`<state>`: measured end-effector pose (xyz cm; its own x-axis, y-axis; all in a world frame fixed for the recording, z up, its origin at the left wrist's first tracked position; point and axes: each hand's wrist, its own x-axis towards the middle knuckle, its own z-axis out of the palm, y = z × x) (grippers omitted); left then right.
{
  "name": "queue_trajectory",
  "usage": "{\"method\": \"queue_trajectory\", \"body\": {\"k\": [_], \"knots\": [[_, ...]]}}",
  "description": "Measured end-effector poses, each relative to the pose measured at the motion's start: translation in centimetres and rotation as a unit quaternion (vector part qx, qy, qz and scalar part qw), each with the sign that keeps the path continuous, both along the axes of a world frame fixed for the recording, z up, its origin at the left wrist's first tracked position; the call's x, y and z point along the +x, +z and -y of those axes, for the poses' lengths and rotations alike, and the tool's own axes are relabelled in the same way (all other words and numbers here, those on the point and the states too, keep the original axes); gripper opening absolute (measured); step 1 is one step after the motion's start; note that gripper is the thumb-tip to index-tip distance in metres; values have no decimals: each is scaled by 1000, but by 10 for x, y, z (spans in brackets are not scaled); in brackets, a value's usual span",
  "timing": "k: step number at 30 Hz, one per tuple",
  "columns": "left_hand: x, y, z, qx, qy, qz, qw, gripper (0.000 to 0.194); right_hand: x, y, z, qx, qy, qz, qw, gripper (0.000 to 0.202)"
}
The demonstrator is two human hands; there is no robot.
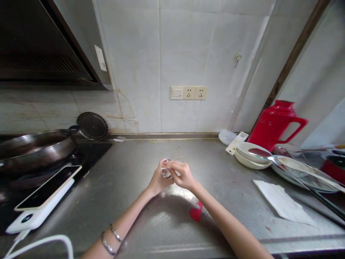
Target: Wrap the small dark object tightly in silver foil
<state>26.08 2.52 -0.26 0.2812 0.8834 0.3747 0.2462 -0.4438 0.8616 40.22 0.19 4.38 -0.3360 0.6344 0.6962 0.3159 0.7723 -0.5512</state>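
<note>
Above the middle of the metal counter [129, 180], my two hands meet around a small shiny, crinkled, silvery thing [167, 173]. Its kind cannot be made out. My left hand [157, 182] wraps it from the left, fingers curled. From the other side my right hand [185, 175] pinches at it, thumb and fingertips close together; these fingers cover part of the thing. A torn red scrap [196, 211] lies on the counter beside my right forearm. Two bracelets [109, 241] circle my left wrist.
At left, a pan [40, 149] stands on the black hob, with a phone [50, 187] on a white power bank [40, 208] nearer me. Right are stacked bowls [252, 162], a red thermos jug [275, 126], plates [299, 176] with utensils, and a paper towel [281, 201].
</note>
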Motion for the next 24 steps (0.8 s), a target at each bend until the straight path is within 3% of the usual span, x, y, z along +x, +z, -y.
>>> {"method": "queue_trajectory", "body": {"k": [5, 7, 11, 17, 24], "knots": [[0, 8, 7, -2, 11, 2, 1000, 83, 5, -1, -15, -95, -142, -192, 966, 28], [-1, 10, 9, -2, 14, 1, 1000, 85, 5, -4, -22, -118, -148, -222, 957, 27], [0, 12, 11, -3, 20, 3, 1000, 85, 1, -10, -25, -134, -115, -180, 968, 26], [1, 12, 11, 7, 53, 4, 999, 85, -1, -9, -16, -57, -134, -108, 983, 23], [0, 5, 4, -1, 69, 10, 998, 81, 0, -7, -9, 95, -78, -49, 991, 24]]}}
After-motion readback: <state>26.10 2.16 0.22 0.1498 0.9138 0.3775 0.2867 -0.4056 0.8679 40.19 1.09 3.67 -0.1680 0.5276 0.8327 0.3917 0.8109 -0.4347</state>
